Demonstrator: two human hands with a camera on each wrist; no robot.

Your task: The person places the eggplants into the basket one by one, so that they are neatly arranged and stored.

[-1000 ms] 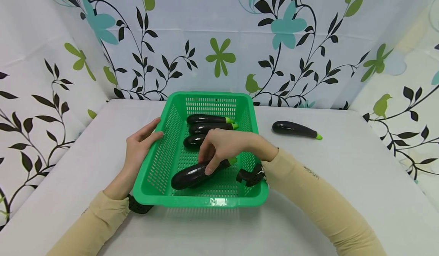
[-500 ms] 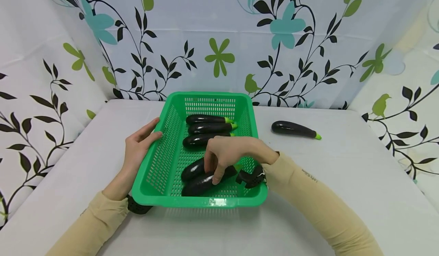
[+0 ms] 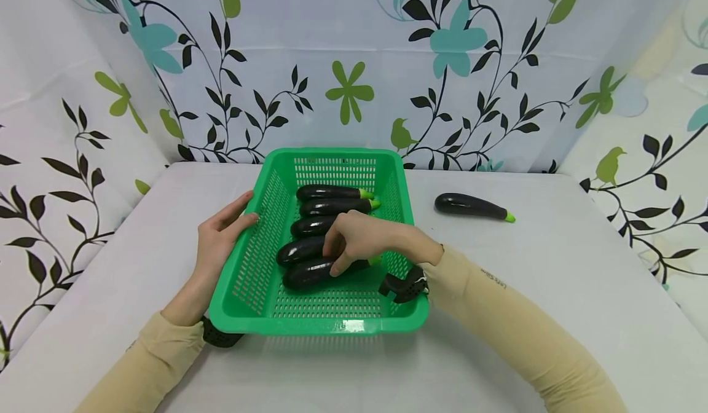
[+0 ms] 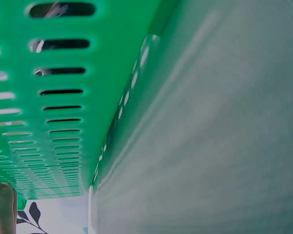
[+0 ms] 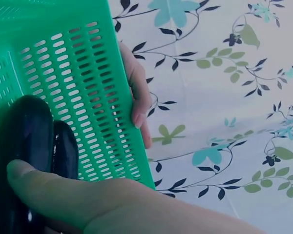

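Observation:
My right hand [image 3: 354, 241] reaches into a green plastic basket [image 3: 318, 325] and holds the nearest eggplant [image 3: 306, 275]. In the right wrist view its thumb lies on the glossy black eggplant [image 5: 27, 131]; the other fingers are mostly hidden. Touching that one, a second eggplant [image 3: 298, 251] lies just behind it. Farther back, more eggplants [image 3: 334, 207] with green stem ends lie side by side across the basket. My left hand [image 3: 220, 235] holds the basket's left rim, thumb at the edge. In the left wrist view one of its fingers [image 4: 5, 207] shows by the slotted wall.
Outside the basket, a single eggplant [image 3: 470, 205] lies on the white table [image 3: 487, 244] to the right. A patterned curtain [image 3: 348, 32] stands behind the table and along both sides. The basket's raised walls surround my right hand.
The right hand first drew the near eggplant toward the front wall, uncovering another beside it. Now it has moved back with both, closer to the row. The left hand has stayed.

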